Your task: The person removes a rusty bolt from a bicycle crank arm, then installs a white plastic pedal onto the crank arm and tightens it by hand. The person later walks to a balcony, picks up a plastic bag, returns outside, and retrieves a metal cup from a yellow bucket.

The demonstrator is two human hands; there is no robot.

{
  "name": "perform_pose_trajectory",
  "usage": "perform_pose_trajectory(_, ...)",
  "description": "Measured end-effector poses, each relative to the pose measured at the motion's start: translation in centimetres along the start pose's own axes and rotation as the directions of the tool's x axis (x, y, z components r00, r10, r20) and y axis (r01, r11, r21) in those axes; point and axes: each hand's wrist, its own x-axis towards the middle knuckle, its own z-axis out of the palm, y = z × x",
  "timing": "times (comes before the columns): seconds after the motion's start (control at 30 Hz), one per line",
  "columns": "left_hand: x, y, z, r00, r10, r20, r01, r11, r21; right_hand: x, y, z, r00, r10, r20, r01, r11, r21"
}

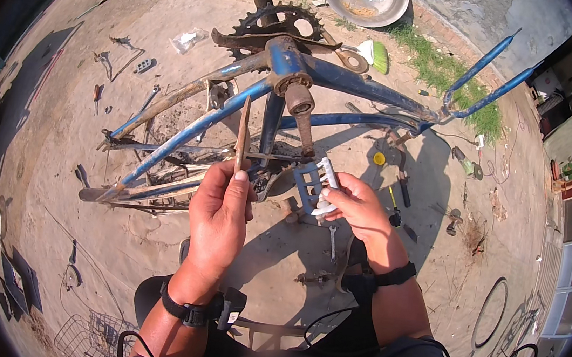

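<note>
I see: left hand clamped on rusty bar | right hand clamped on pedal | 2 hands apart

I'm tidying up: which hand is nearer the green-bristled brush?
Right. The right hand, gripping the pedal, is straight below the brush in the picture; the left hand is farther off, below and to its left.

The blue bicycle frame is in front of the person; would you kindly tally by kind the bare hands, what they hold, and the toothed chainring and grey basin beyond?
Hands: 2 (left hand, right hand)
Thin rod, in the left: 1
Pedal, in the right: 1
Toothed chainring: 1
Grey basin: 1
Total: 6
</note>
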Motion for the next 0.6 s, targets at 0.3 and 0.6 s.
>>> perform_pose_trajectory(0.3,0.0,0.1,-0.2,1.000,0.006,-0.003,-0.006,1.000,-0.024,0.0,-0.7,0.6,1.000,0.012,0.001,-0.012,1.000,0.003)
perform_pose_trajectory(0.6,0.7,1.3,-2.7,0.988,0.056,-0.146,-0.052,0.998,0.031,1.1,-10.1,-1.8,0.782,-0.548,-0.296,0.455,0.827,-0.329)
